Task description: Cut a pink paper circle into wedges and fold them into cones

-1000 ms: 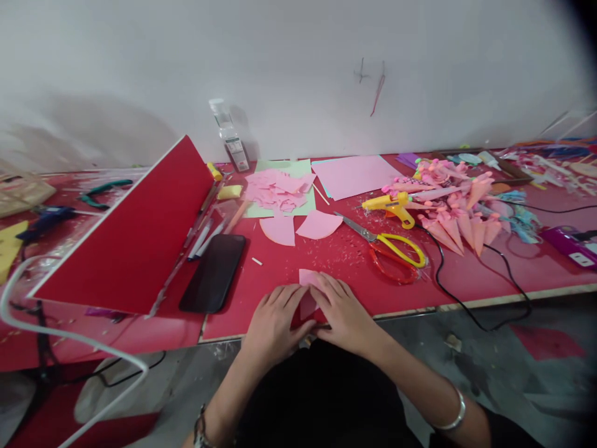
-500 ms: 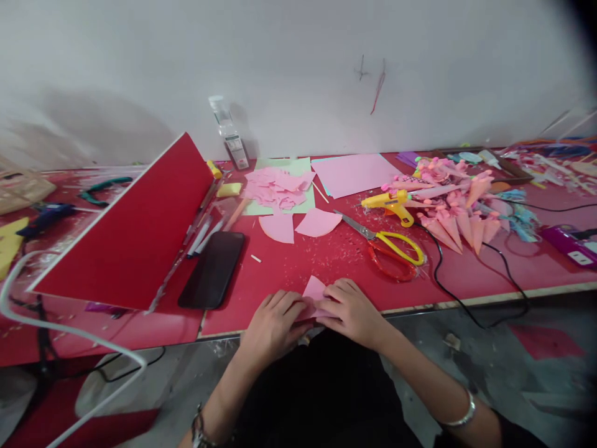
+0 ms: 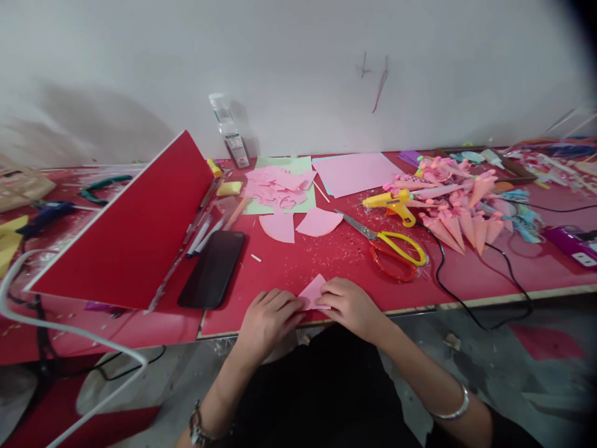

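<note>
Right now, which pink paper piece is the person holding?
The small folded pink piece at the table's near edge, pinched between the left hand and right hand. The two rounded pink cutouts lie untouched farther back, beside the scissors.

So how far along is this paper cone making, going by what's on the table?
A heap of finished pink cones already lies beside the yellow glue gun. In hand: the left hand and right hand are both on one pink paper piece at the table edge. Likely left: two cut pink pieces and a pink sheet lie unused.
</note>
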The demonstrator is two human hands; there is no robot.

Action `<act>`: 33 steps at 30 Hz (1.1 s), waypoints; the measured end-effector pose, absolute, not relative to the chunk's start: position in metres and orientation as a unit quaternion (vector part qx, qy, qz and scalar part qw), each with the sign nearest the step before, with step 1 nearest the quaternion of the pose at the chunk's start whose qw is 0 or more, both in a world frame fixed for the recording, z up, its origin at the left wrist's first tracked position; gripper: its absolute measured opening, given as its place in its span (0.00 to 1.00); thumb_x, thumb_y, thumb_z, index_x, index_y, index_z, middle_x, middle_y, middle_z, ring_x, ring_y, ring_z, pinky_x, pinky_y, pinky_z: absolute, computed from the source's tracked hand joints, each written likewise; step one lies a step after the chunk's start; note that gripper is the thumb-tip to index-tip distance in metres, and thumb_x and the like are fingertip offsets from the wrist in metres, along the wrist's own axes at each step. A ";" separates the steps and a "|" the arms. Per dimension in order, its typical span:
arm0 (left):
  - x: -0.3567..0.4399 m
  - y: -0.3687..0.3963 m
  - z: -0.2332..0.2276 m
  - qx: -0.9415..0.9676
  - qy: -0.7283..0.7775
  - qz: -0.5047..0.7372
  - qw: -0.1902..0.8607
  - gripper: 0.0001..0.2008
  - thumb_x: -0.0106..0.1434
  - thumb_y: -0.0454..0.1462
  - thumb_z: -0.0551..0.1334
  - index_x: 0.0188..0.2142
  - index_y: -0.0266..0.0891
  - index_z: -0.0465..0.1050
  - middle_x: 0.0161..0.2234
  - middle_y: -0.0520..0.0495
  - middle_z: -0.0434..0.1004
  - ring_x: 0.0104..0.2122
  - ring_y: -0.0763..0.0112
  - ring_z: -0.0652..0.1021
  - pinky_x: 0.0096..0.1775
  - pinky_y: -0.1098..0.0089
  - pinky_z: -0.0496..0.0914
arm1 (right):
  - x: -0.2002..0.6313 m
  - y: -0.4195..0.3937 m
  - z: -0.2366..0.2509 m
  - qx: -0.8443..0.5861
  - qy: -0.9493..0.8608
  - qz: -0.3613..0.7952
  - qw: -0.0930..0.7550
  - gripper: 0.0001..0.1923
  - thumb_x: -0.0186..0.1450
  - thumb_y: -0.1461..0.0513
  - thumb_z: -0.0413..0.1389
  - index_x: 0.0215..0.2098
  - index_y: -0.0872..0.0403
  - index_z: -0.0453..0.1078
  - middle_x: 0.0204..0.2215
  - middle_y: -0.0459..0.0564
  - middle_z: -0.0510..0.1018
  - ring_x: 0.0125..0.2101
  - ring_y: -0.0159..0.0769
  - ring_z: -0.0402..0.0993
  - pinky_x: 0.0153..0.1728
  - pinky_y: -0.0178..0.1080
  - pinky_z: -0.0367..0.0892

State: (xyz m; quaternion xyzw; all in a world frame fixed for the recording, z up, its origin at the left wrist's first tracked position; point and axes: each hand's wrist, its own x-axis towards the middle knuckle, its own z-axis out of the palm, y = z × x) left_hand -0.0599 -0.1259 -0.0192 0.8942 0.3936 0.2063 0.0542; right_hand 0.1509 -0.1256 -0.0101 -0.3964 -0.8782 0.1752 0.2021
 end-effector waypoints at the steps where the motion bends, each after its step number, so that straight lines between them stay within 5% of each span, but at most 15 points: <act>1: -0.059 -0.126 -0.020 0.890 0.398 0.214 0.058 0.07 0.60 0.39 0.56 0.36 0.42 0.71 0.31 0.51 0.74 0.30 0.71 0.71 0.32 0.70 0.61 | 0.149 -0.125 -0.010 -0.406 -0.871 0.183 0.207 0.09 0.64 0.62 0.48 0.31 0.55 0.70 0.31 0.48 0.71 0.34 0.33 0.63 0.36 0.35 0.59; 12: -0.054 -0.122 -0.019 0.848 0.471 0.220 0.103 0.13 0.60 0.41 0.54 0.22 0.38 0.66 0.22 0.51 0.68 0.26 0.72 0.67 0.29 0.70 0.59 | 0.138 -0.121 -0.014 -0.520 -0.816 0.150 0.202 0.12 0.61 0.60 0.52 0.21 0.55 0.59 0.25 0.46 0.66 0.29 0.33 0.61 0.32 0.34 0.57; 22: -0.051 -0.122 -0.015 0.828 0.520 0.180 0.110 0.15 0.61 0.42 0.53 0.20 0.38 0.62 0.21 0.51 0.64 0.24 0.71 0.65 0.28 0.70 0.59 | 0.132 -0.119 -0.014 -0.560 -0.806 0.093 0.167 0.05 0.61 0.61 0.51 0.30 0.55 0.65 0.28 0.48 0.70 0.31 0.36 0.62 0.33 0.36 0.56; 33: -0.062 -0.121 -0.018 0.826 0.522 0.171 0.128 0.08 0.60 0.40 0.54 0.32 0.40 0.67 0.41 0.45 0.66 0.39 0.65 0.67 0.40 0.63 0.64 | 0.125 -0.120 -0.015 -0.589 -0.788 0.076 0.163 0.06 0.61 0.61 0.51 0.28 0.53 0.65 0.28 0.49 0.69 0.31 0.38 0.63 0.32 0.39 0.58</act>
